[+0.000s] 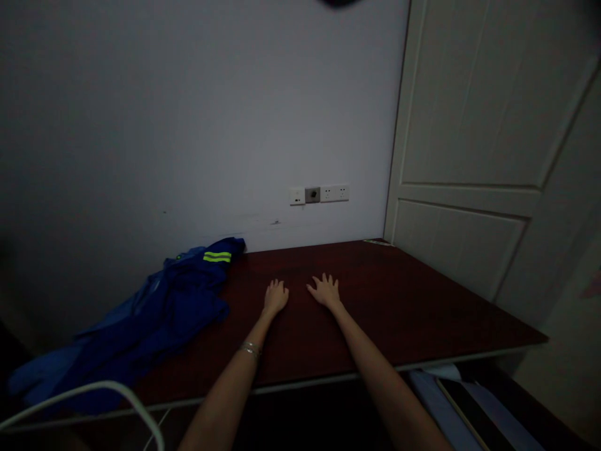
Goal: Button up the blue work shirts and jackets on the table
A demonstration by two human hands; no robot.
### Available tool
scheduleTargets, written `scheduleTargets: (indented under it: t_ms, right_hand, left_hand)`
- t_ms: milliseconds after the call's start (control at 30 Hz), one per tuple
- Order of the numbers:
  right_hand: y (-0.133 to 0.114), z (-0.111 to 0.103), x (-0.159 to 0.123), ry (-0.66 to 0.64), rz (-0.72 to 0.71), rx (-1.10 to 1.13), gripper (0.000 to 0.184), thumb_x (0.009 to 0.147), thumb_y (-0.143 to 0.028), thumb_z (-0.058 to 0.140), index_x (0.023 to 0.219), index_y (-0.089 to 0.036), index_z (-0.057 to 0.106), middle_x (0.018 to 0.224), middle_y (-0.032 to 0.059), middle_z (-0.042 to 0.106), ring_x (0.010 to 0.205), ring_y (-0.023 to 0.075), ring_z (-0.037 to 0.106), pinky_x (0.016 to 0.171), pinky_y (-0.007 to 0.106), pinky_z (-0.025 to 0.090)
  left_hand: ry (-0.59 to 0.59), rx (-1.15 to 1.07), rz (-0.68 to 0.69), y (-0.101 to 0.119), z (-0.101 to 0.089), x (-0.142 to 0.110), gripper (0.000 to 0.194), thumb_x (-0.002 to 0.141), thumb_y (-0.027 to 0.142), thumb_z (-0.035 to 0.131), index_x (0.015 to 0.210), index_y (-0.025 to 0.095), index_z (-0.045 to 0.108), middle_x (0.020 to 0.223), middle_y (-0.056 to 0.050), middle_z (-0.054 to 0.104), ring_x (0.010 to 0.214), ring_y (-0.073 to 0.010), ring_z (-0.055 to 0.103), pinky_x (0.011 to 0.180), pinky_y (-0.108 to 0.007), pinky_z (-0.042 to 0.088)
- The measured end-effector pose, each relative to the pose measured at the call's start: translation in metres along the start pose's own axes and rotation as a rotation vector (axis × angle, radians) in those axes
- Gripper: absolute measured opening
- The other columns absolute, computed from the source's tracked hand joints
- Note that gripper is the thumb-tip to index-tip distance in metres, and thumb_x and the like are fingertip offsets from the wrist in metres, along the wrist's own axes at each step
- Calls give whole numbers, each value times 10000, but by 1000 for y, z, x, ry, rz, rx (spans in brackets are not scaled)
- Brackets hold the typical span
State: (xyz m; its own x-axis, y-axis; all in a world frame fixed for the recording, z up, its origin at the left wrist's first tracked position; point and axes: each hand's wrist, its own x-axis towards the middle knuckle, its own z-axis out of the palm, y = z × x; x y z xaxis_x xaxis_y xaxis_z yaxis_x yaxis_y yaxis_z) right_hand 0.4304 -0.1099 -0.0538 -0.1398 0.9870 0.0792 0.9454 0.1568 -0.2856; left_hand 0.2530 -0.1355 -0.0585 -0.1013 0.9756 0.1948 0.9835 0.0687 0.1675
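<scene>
Both my arms reach forward over a dark red-brown wooden tabletop. My left hand lies palm down on the wood, holding nothing, its fingers stretched forward with small gaps between them. Silver-coloured bangles circle the left wrist. A short way to its right, my right hand also rests palm down, fingers spread wide and nothing under them that I can see. Left of my left hand, a crumpled blue garment with yellow-green reflective stripes covers that end of the table.
Behind the table a pale wall carries a row of switches and sockets. A white panelled door borders the right side. A white curved tube crosses the lower left. Below the tabletop at right are light-coloured flat items. The room is dim.
</scene>
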Motion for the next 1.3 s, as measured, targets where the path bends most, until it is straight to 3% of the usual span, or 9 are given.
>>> scheduleTargets:
  t_ms: [600,733,867,967,1133,1300]
  right_hand:
    - [0,5,1,17,-1,-22,624,830,-583,278,1341,-232,350,1425,148,238,1305,355,150,1002,525,81]
    - [-4,1,5,26,15,-11,574,824,-536,345,1291,-209,413,1370,172,313,1266,366,236,973,548,137]
    - [-11,-10,25,-4,70,14,521,782,-468,471,1195,-151,481,1225,216,434,1150,402,380,874,604,235]
    - [-21,-22,47,-14,80,55,551,770,-440,500,1221,-132,427,1215,233,427,1134,419,388,844,614,259]
    - [-50,-43,83,-9,-30,167,598,782,-397,491,1299,-159,305,1264,224,388,1158,388,384,860,542,316]
    - [-84,-57,105,8,-245,315,568,797,-291,469,1307,-112,297,1210,191,468,1126,265,455,911,352,345]
  left_hand:
    - [7,47,19,3,-8,-11,444,876,264,264,1244,80,428,1354,-170,369,1272,-242,298,1031,-373,237]
    - [-4,91,19,7,-11,-11,423,869,268,270,1201,85,457,1294,-188,429,1219,-258,368,985,-390,302]
    - [-74,135,35,12,-19,3,398,827,309,373,1137,97,506,1160,-200,536,1101,-292,482,870,-405,403]
    - [-159,150,47,9,-33,27,331,779,306,451,1030,135,584,1071,-164,602,998,-274,560,818,-370,438]
    - [-194,172,-31,-28,-81,82,363,760,357,470,1042,159,582,1085,-142,608,982,-268,577,785,-347,453]
    - [-73,219,-168,-101,-132,128,489,777,412,437,1163,115,483,1206,-190,515,1111,-314,482,877,-400,393]
